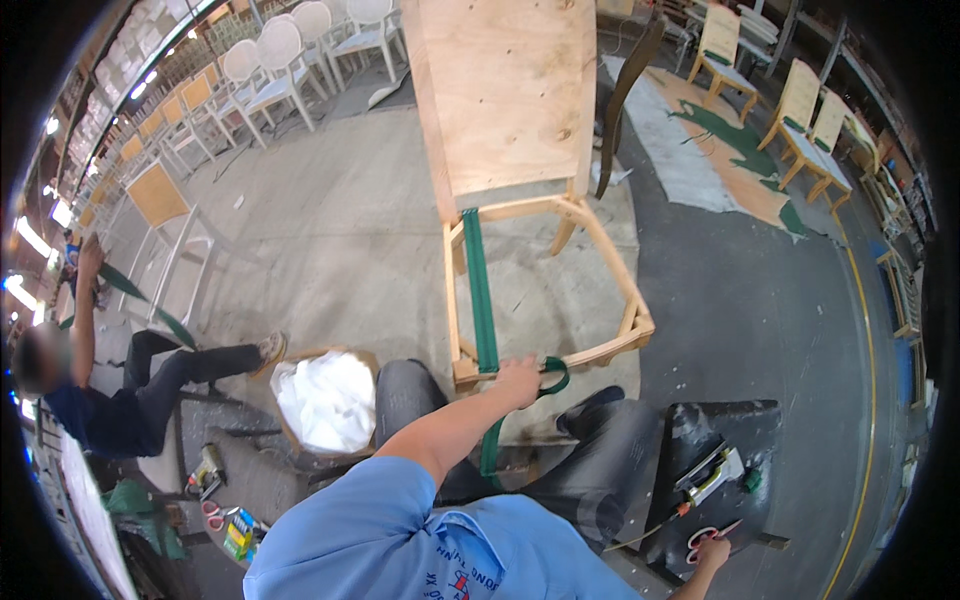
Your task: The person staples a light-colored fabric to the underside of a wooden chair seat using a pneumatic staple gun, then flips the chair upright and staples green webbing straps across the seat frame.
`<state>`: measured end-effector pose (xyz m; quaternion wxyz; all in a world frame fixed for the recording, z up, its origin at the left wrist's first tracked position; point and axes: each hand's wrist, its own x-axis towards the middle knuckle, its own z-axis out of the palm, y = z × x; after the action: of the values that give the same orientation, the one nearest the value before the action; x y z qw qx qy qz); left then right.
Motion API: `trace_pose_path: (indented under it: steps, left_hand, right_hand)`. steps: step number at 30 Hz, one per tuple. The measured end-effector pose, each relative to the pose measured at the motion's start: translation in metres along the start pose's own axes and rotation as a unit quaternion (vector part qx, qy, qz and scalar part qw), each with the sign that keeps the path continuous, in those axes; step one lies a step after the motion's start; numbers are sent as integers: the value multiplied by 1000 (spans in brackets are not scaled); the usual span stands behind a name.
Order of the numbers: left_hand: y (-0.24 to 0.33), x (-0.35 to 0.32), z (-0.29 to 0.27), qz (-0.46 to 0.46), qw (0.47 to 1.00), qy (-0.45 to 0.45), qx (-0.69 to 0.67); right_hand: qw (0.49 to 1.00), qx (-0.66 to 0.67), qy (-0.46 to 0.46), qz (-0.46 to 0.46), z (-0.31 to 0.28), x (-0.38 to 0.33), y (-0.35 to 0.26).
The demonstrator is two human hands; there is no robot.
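A wooden chair frame with a plywood back stands in front of me, its seat opening uncovered. A green webbing strap runs from the back rail to the front rail on the left side. My left hand is closed at the front rail on green webbing, a loop of which sticks out to its right. Another green length hangs below my forearm. At the lower right, my right hand grips the red-handled scissors over a black stool seat. A staple gun lies on that seat.
A box with white material stands left of my knee. Further left sits a co-worker with a green strip in hand. A tool gun lies nearby. Rows of chairs stand behind; upholstered chairs are at far right.
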<state>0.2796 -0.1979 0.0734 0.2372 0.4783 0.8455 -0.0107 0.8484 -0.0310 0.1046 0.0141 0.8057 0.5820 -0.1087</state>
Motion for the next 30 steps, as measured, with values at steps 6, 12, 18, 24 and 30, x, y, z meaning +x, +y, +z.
trace_pose_path:
  steps: [6,12,18,24,30]
  left_hand:
    - [-7,20,-9,-2,996,-85,10]
    - [-16,4,-13,31,995,-96,17]
    - [-44,-41,9,53,994,-84,53]
    - [-74,-94,25,32,981,-172,82]
    - [-71,-129,43,50,970,-229,57]
  right_hand:
    - [988,88,101,-73,-38,-3,-3]
    - [954,268,62,-123,-64,-1,-32]
    - [906,354,65,-225,-69,-26,-77]
    - [887,388,8,-249,-65,-58,-115]
    - [804,504,-76,-306,-45,-78,-158]
